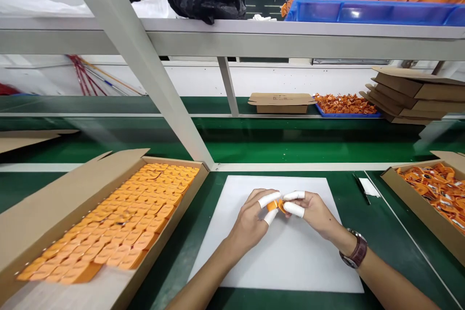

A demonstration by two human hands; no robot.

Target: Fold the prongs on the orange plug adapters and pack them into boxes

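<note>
1. The green desk (381,232) carries a white sheet (290,256) in front of the person.
2. A long cardboard box (47,213) at the left holds neat rows of orange tags (123,232).
3. Another box (410,193) at the right holds loose orange pieces (436,186).
4. The left hand (254,220) and right hand (308,210), with white finger cots, meet above the sheet.
5. Both pinch one small orange part (275,206); its shape is probably like the tags, though mostly covered.
</note>
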